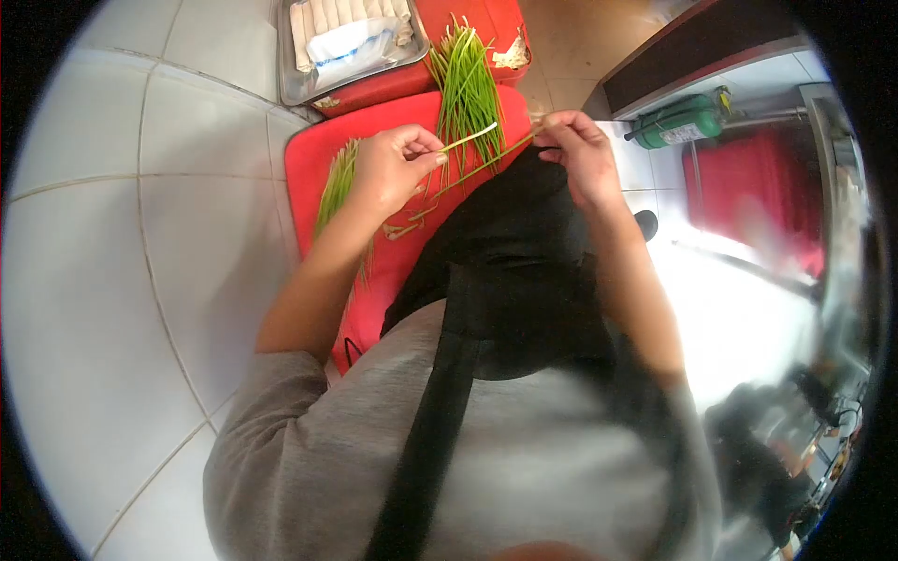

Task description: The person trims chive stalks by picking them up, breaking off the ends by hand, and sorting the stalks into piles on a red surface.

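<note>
My left hand (400,166) pinches a thin green chive stalk (460,142) near one end, its white tip pointing right. Across from it, my right hand (582,154) has thumb and finger closed on the upper end of another thin stalk (500,157), which slants down to the left. Behind both hands lies a loose pile of green chives (465,79). A second bunch of chives (335,187) rests beside my left forearm, partly hidden by it. Pale, withered trimmings (402,230) are scattered below my left hand.
The chives lie on a red surface (313,140) with rounded corners. Beyond it, a metal tray (423,49) holds pale rolls and a plastic packet, on a red box (374,91). White tiled wall (84,280) is at left; a green cylinder (678,122) is at right.
</note>
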